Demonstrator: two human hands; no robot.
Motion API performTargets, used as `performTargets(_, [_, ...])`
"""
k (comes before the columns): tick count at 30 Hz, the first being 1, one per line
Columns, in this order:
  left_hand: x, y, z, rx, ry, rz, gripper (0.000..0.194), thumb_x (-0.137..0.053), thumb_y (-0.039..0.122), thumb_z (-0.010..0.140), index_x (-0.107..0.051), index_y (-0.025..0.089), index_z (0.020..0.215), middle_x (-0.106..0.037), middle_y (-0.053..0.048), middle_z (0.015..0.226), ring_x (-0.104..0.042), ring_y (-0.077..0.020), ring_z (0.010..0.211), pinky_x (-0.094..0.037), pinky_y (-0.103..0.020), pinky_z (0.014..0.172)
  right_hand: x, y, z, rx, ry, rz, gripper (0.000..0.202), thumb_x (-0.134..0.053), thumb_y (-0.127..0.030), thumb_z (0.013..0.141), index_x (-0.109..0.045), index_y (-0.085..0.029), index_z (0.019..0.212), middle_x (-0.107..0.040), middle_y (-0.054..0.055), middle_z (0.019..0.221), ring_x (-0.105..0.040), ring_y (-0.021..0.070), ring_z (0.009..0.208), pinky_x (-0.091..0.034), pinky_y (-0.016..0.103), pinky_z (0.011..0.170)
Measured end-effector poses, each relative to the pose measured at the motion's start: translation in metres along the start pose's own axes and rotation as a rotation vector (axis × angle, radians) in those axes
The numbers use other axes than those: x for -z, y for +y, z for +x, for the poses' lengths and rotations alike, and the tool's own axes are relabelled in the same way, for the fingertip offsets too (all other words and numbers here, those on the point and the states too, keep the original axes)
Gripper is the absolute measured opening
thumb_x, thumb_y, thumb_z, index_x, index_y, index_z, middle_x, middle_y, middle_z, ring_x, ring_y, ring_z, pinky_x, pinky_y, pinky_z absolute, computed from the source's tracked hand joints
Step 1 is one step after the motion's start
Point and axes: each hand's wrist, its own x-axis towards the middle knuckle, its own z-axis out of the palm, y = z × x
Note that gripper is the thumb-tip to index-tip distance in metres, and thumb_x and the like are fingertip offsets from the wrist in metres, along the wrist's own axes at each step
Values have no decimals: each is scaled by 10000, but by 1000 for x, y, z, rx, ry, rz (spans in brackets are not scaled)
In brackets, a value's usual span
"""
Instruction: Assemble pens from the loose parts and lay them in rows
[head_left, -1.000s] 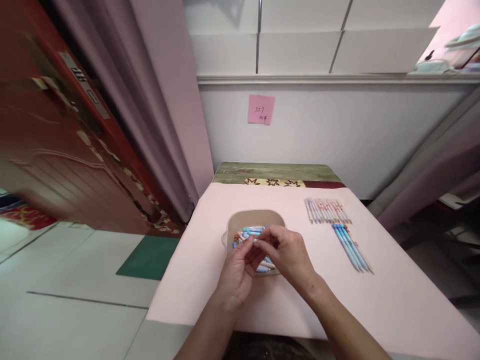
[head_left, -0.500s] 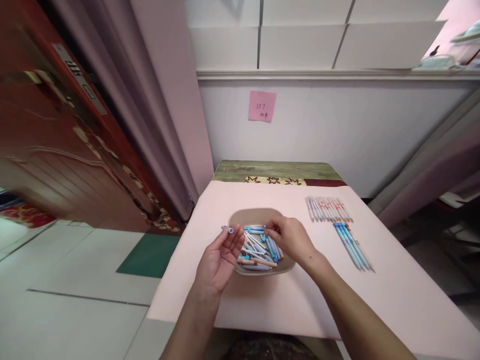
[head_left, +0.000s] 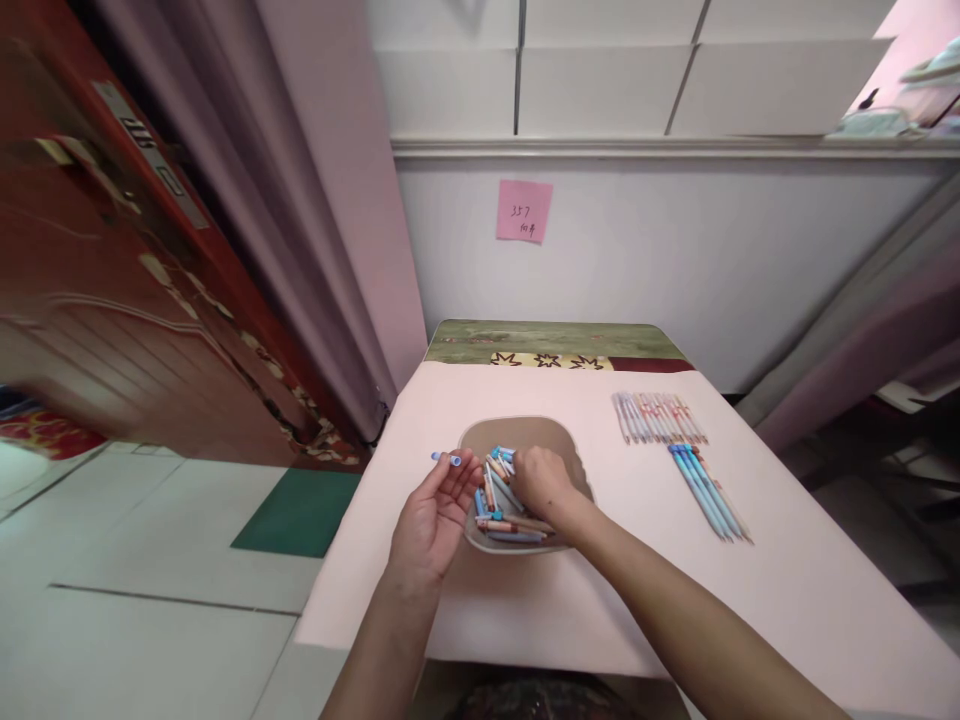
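My left hand (head_left: 435, 510), palm up beside the bin's left rim, pinches a small blue-and-white pen cap (head_left: 445, 459) between thumb and forefinger; its other fingers are curled loosely. Over the beige bin (head_left: 551, 432), my right hand (head_left: 541, 483) reaches down among the pens, fingers curled and closed. Its fingertips are hidden, so whatever they grip cannot be made out. Loose pens and pen parts (head_left: 510, 522) in blue, white and brown lie jumbled inside the bin.
To the right, a row of pens (head_left: 660, 418) lies side by side on the pink-covered table (head_left: 540, 610). Several light-blue and beige pens (head_left: 705, 495) lie just in front of that row. A pink note (head_left: 524, 211) is stuck on the wall behind.
My right hand has moved left and lower into the bin, covering more of the pens. The pen cap in my left hand has tilted and shifted slightly left.
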Motion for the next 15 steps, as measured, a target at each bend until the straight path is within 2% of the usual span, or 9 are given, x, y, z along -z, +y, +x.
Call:
performTargets(3, [-1, -1, 1, 0, -3, -4, 154, -517, 76, 864, -669, 65, 836, -737, -131, 798, -708, -182, 756, -586, -297, 738, 1, 11, 3, -38, 26, -2, 297, -549, -342, 847, -701, -117, 969, -706, 200, 929, -677, 276, 894, -490, 311, 742])
performTargets(6, [-3, -2, 1, 15, -15, -8, 153, -521, 77, 862, -669, 67, 827, -736, -129, 791, -707, -179, 755, -582, -299, 752, 4, 12, 0, -14, 41, 2, 260, -521, -303, 863, -698, -148, 974, -714, 168, 920, -678, 268, 892, -490, 305, 731])
performTargets(11, [-4, -2, 0, 17, -15, 3, 148, -527, 78, 856, -669, 67, 818, -733, -129, 773, -706, -181, 732, -579, -296, 746, 1, -4, -4, 106, 10, 4, 196, -532, -178, 821, -717, -172, 885, -727, 143, 875, -690, 247, 824, -485, 277, 685])
performTargets(15, [-4, 1, -2, 5, -4, 3, 140, -531, 74, 850, -667, 76, 817, -733, -124, 773, -705, -178, 730, -577, -291, 739, -8, -15, 0, 149, -24, -6, 157, -579, -182, 784, -720, -134, 835, -726, 158, 833, -692, 254, 768, -485, 273, 660])
